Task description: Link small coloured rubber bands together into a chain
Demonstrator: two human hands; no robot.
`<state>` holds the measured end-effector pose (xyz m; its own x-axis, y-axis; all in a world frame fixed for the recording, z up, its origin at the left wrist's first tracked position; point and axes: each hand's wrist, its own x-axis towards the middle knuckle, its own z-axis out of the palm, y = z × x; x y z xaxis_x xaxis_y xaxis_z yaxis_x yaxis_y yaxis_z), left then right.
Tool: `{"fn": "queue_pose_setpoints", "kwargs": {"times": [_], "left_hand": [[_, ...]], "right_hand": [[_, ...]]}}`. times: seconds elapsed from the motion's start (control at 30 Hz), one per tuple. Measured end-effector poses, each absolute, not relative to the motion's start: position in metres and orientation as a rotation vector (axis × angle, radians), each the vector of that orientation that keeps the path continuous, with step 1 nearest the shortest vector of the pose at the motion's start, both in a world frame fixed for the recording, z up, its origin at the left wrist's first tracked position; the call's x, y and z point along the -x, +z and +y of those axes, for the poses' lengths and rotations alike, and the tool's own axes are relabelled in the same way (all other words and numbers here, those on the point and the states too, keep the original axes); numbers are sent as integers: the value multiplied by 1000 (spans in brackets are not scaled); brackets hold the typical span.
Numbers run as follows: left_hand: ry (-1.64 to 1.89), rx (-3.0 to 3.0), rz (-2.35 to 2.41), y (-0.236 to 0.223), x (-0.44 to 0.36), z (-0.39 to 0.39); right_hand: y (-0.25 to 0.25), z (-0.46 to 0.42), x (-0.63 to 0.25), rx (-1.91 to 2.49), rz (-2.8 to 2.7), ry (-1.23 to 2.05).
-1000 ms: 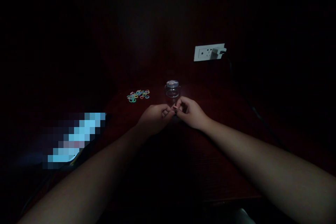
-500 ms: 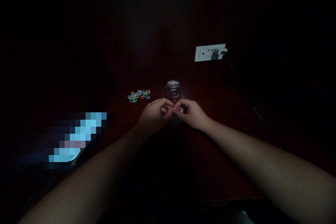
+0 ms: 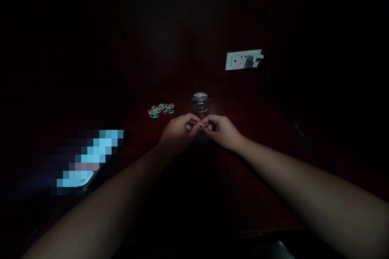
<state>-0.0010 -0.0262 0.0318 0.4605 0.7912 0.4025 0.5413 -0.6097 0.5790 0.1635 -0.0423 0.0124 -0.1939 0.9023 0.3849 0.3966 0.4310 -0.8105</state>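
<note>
Between the fingertips of both hands is a small pink elastic band point(image 3: 201, 124), partly hidden by the fingers. My left hand point(image 3: 180, 131) pinches it from one side, and my right hand point(image 3: 223, 130) pinches it from the other. Just beyond the hands stands a clear jar point(image 3: 200, 104) with a patterned lid, upright on the dark red table point(image 3: 258, 194). Left of the jar lies a loose pile of coloured elastic bands point(image 3: 161, 109), in teal, yellow, pink and blue, apart from both hands.
A lit screen point(image 3: 91, 162), blurred into blocks, sits at the left beside my left forearm. On the back surface is a white wall socket point(image 3: 243, 60) with a plug in it. A dark cable point(image 3: 299, 130) runs down the right side.
Both hands stay in nearly the same place. The pink band between the fingertips has turned slightly and shows more clearly now. Jar and pile have not moved.
</note>
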Motion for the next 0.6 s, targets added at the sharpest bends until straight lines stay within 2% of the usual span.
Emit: {"fn": "queue_pose_setpoints", "kwargs": {"times": [0.4,0.6], "left_hand": [[966,-2283,1147,30,0,-28],[973,-2266,1134,29,0,-27]], "right_hand": [[14,-41,-164,1167,-1753,650],[11,-40,-164,1152,-1746,724]]}}
